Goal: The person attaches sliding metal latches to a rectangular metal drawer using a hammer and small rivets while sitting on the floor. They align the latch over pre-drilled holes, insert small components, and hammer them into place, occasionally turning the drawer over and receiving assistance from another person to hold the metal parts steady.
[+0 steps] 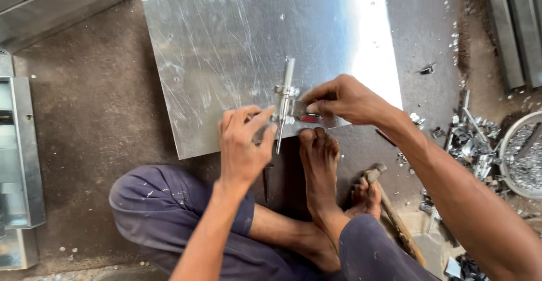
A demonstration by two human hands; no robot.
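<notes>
A shiny metal sheet (226, 44) lies flat on the dark floor in front of me. Near its front edge stands a small metal latch fitting with a long bolt (285, 97) pointing away from me. My left hand (243, 145) rests on the sheet's front edge, thumb and forefinger pressed against the fitting's left side. My right hand (341, 97) pinches the fitting's right side, next to a small red piece (309, 119). My bare foot (319, 157) presses on the sheet's front edge just below the fitting.
A hammer with a wooden handle (389, 207) lies by my feet at right. Metal scraps (468, 140) and a round bowl of scraps (525, 157) sit at the right. Folded metal boxes (22, 151) line the left edge, and metal channels (514, 27) lie at top right.
</notes>
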